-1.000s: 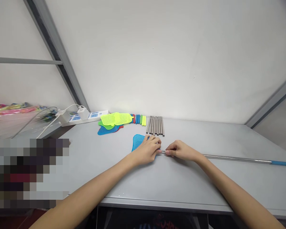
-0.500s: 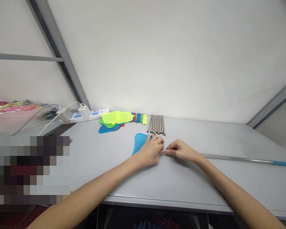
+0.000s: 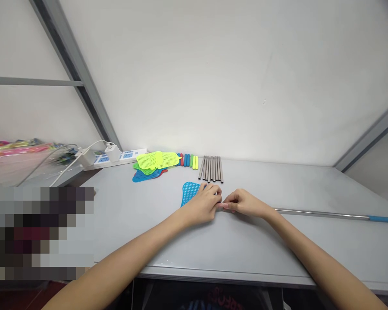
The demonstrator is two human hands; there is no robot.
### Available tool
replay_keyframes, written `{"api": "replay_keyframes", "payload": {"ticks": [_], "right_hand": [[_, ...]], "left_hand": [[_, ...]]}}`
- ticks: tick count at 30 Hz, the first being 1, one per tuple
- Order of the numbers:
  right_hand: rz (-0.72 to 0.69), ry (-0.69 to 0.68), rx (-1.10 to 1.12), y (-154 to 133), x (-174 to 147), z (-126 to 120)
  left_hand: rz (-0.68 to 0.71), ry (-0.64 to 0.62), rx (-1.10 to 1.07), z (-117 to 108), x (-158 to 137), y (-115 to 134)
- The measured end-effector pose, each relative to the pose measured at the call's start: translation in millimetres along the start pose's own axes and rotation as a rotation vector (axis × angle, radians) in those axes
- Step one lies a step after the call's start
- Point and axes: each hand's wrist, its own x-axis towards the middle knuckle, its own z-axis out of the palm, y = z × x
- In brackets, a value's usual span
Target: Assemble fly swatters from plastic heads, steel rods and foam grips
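Observation:
My left hand [image 3: 207,201] is closed over the neck of a blue perforated fly swatter head [image 3: 189,191], which lies on the table's middle and sticks out to the left of my fingers. Right beside it, my right hand [image 3: 241,202] pinches the thin end of a long metal telescopic rod [image 3: 320,212]. The rod runs along the table to the right and ends in a blue grip [image 3: 384,219]. My fingertips meet where rod and swatter head come together, so the joint itself is hidden.
Behind my hands lie several short metal tubes [image 3: 211,168], and to their left a row of coloured grips [image 3: 189,160]. Yellow, green and blue swatter heads [image 3: 158,160] are piled near a white power strip [image 3: 129,155] with plugged-in chargers. A pixelated area covers the left edge.
My right fingers have shifted slightly left, closing the small gap to my left hand. The view has moved a little; the other things lie as before.

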Motion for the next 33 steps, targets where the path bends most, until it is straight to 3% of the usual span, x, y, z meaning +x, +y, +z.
{"api": "replay_keyframes", "payload": {"ticks": [8,12,33], "right_hand": [[0.049,-0.037,-0.002,-3.5,-8.3,-17.9],[0.103,-0.015,-0.023,-0.5,-11.3,-24.3],[0.001,0.125,-0.042,0.8,-2.6,3.9]], "left_hand": [[-0.034,0.042,0.017,-9.3,0.1,-14.5],[-0.011,-0.004,0.051,-15.1,-0.5,-21.8],[0.022,0.016,0.139,-5.0,-5.0,-6.0]]}}
